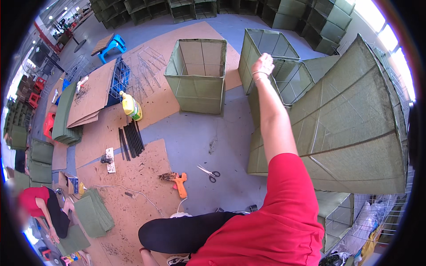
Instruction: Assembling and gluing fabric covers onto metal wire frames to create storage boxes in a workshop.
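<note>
Right grip (pixel 263 64) is at the rim of one open, wire-framed green mesh-fabric box (pixel 246 66); fingers curled, can't tell if clamped. One matching rectangular box (pixel 200 95) stands left of it. Nearer the body, left of grip: one orange plastic glue gun (pixel 181 184), one pair of black-handled metal scissors (pixel 208 173).

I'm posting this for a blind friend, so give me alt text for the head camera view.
A person's right hand is at the rim of an open, green, fabric-covered box, with similar boxes nearby. Scissors lie on the grey floor near an orange glue gun; black sticks and a yellow bottle are on cardboard to the left.
</note>
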A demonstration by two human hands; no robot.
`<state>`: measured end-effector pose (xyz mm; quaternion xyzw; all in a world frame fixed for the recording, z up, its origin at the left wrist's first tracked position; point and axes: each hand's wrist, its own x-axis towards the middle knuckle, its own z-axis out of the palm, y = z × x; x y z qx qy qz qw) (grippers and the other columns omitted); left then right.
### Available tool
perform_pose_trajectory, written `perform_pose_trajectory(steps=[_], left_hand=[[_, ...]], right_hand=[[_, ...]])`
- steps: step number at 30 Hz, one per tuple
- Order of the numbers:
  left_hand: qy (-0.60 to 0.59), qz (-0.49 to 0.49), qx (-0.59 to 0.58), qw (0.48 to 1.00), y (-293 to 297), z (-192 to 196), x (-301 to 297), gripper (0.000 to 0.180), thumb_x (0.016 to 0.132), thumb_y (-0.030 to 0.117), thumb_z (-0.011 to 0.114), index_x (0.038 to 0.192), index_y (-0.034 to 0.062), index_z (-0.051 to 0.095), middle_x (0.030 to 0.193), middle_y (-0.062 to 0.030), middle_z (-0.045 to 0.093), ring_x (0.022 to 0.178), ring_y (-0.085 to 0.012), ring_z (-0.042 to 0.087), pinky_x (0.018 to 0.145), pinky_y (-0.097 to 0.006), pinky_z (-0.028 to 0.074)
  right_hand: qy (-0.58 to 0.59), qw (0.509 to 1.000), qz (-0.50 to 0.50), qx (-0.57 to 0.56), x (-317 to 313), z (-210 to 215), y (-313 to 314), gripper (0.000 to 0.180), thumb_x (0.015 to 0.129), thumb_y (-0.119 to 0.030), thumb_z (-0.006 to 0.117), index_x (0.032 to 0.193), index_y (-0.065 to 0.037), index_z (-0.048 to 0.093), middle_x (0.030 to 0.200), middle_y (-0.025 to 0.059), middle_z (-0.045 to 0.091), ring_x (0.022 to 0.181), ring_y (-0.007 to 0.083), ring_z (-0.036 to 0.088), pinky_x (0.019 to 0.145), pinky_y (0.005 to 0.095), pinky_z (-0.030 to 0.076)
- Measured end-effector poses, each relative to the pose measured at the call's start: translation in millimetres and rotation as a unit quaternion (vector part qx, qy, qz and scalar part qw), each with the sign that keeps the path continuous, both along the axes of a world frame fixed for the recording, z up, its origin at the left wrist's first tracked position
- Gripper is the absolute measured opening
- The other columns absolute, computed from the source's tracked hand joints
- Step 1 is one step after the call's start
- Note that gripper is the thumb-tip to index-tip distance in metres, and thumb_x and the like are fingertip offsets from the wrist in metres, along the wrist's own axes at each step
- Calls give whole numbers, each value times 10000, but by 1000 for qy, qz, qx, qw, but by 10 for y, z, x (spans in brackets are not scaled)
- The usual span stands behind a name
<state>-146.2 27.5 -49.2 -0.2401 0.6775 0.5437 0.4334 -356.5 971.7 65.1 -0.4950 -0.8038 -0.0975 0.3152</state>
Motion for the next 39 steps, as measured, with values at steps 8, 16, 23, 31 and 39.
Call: perform_pose_trajectory(steps=[8, 16, 23, 31, 39], left_hand=[[46, 33, -19, 998, 268, -223, 163, 180, 815, 104, 577, 940, -8, 641, 816, -78, 649, 788, -154, 631, 633, -274, 497], [81, 38, -86, 992, 214, -107, 82, 178, 814, 101, 573, 934, -9, 643, 811, -80, 649, 775, -154, 633, 622, -273, 496], [52, 11, -132, 990, 102, -108, 387, 176, 812, 99, 569, 929, -9, 645, 806, -82, 650, 764, -155, 634, 612, -273, 495], [30, 26, -177, 983, -82, -156, 1044, 175, 811, 96, 565, 923, -10, 648, 801, -83, 651, 751, -155, 635, 600, -273, 494], [-5, 30, -195, 980, -16, -382, 1706, 174, 810, 94, 562, 918, -10, 650, 796, -85, 651, 739, -156, 637, 589, -273, 493]], right_hand=[[-157, 956, 133, -207, -138, 19, 674, 510, 878, -140, 338, 1380, -90, 265, 1435, 84, 299, 1335, 199, 268, 1076, 450, 224], [-206, 957, 117, -168, -519, -15, 753, 328, 814, -154, 486, 1124, -72, 557, 1039, 97, 643, 971, 263, 620, 869, 372, 461], [-227, 933, 178, -215, -748, -210, 281, 371, 828, -409, 554, 955, -82, 674, 998, 129, 650, 967, 289, 615, 807, 380, 499], [-100, 956, 110, -251, -583, -32, 460, 360, 803, -385, 533, 932, -76, 667, 991, 160, 640, 951, 331, 608, 805, 411, 489], [20, 986, -21, -167, -51, 764, 1008, 342, 794, -401, 613, 914, -88, 679, 959, 132, 656, 874, 299, 642, 745, 399, 512]])
